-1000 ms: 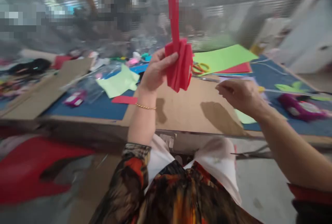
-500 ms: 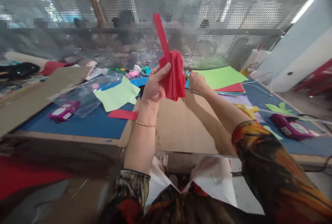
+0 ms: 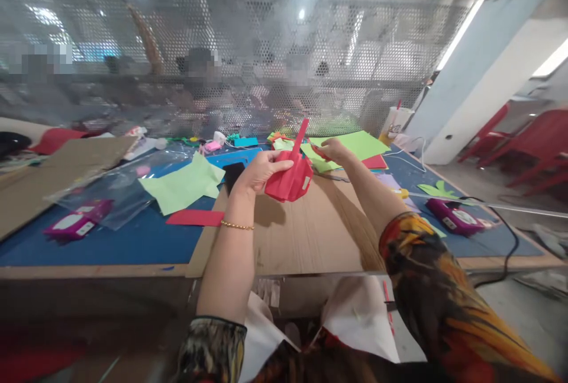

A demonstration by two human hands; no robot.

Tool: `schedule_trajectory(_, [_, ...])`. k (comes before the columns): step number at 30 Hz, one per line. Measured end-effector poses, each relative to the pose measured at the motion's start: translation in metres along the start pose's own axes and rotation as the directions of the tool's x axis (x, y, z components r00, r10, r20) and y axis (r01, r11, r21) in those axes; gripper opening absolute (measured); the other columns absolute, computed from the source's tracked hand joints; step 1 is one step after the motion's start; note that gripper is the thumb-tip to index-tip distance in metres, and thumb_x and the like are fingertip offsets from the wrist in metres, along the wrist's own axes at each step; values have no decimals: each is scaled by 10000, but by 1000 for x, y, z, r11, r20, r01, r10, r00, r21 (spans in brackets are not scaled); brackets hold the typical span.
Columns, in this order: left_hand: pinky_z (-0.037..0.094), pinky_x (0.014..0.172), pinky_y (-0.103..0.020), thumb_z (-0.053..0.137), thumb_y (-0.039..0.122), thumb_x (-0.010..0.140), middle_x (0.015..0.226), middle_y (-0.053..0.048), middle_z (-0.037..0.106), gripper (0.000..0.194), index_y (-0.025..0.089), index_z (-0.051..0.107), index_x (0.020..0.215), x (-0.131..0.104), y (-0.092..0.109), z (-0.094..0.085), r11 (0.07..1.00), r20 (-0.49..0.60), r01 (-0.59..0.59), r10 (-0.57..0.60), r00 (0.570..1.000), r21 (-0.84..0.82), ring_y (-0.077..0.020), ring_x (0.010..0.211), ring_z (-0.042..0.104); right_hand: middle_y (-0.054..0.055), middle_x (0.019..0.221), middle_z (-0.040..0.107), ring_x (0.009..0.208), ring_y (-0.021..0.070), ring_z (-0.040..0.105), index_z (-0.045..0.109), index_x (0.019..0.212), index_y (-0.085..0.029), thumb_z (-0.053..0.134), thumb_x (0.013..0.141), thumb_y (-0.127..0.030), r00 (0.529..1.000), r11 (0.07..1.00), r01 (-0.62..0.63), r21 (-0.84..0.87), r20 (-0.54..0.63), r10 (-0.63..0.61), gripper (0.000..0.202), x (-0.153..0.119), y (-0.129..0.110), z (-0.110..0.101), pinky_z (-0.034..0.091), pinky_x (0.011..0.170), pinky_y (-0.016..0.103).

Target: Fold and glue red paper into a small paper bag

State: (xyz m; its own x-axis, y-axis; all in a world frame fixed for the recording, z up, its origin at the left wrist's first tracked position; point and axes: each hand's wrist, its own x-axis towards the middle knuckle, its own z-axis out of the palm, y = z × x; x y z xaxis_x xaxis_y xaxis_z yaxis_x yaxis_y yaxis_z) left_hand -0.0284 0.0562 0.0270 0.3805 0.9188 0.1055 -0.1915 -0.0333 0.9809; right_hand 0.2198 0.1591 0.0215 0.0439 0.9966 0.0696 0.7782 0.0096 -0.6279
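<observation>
Gripped between the thumb and fingers of my left hand is a folded red paper piece. It hangs above the cardboard, a narrow strip rising from its top and a small pale patch on its right side. My right hand is closed over the green sheets at the back of the table. A small red-orange thing shows at its fingertips, too blurred to name. Below lies the brown cardboard sheet. Left of my left wrist are a flat red strip and a pale green sheet.
Bright green sheets lie at the back right, near a drink cup. Purple boxes sit left and right, the right one beside a black cable. Clear plastic and a large cardboard piece cover the left side.
My left hand has lowered and turned the red paper piece, its strip now leaning right. My right hand stays at the back, with the red-orange thing now showing. The head view has tilted up.
</observation>
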Motion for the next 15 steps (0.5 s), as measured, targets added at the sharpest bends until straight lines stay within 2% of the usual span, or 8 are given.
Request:
schedule_trajectory(2, [612, 920, -387, 923, 214, 712, 841, -53, 813, 234, 127, 798, 890, -1, 1, 1, 1000, 20, 17, -18, 1000, 15, -199, 844, 772, 122, 1373, 696, 1161, 253, 718, 663, 1391, -171, 708, 1045, -431, 1000, 976, -17, 216, 29, 11, 434, -24, 1, -9, 639, 978, 471])
schedule_trajectory(4, [615, 915, -383, 911, 192, 715, 846, -54, 815, 226, 123, 798, 899, -2, 2, 1, 999, 35, 38, -39, 999, 27, -191, 824, 767, 112, 1155, 734, 917, 186, 717, 671, 1310, -153, 663, 1062, -464, 999, 913, -8, 409, 50, -13, 398, -57, 4, -13, 635, 808, 364])
schedule_trajectory(6, [617, 910, -373, 900, 173, 721, 865, -60, 822, 226, 120, 801, 917, -1, 1, -1, 997, 40, 60, -62, 997, 37, -181, 812, 764, 42, 897, 671, 654, 113, 582, 661, 1213, -177, 658, 1034, -555, 997, 829, 19, 559, 55, -60, 419, -96, 10, -11, 528, 606, 264])
schedule_trajectory(7, [617, 906, -367, 895, 169, 726, 872, -63, 826, 227, 119, 802, 927, 0, 0, -3, 997, 38, 72, -74, 997, 41, -180, 811, 765, 5, 832, 622, 596, 95, 519, 651, 1176, -203, 718, 968, -618, 995, 787, 32, 616, 58, -86, 469, -116, 13, -8, 475, 554, 244])
schedule_trajectory(10, [619, 886, -352, 902, 156, 713, 873, -70, 832, 238, 120, 803, 927, 5, -5, -10, 992, 19, 115, -117, 993, 58, -182, 807, 767, -43, 751, 529, 565, 87, 469, 603, 990, -231, 848, 744, -762, 984, 714, 39, 699, 98, -150, 634, -166, 22, 0, 424, 511, 242])
schedule_trajectory(12, [624, 856, -345, 912, 148, 695, 861, -71, 833, 240, 121, 801, 907, 8, -8, -14, 986, 7, 150, -151, 988, 74, -182, 784, 763, -37, 730, 540, 575, 103, 502, 558, 897, -238, 857, 707, -782, 976, 713, 25, 700, 137, -169, 650, -184, 28, 4, 420, 504, 252])
schedule_trajectory(15, [636, 816, -350, 917, 146, 685, 880, -80, 839, 248, 119, 804, 904, 10, -11, -15, 975, 10, 200, -202, 979, 100, -189, 767, 764, -29, 710, 561, 567, 109, 517, 554, 826, -232, 882, 682, -757, 967, 733, 30, 680, 167, -194, 636, -189, 33, 5, 402, 497, 260])
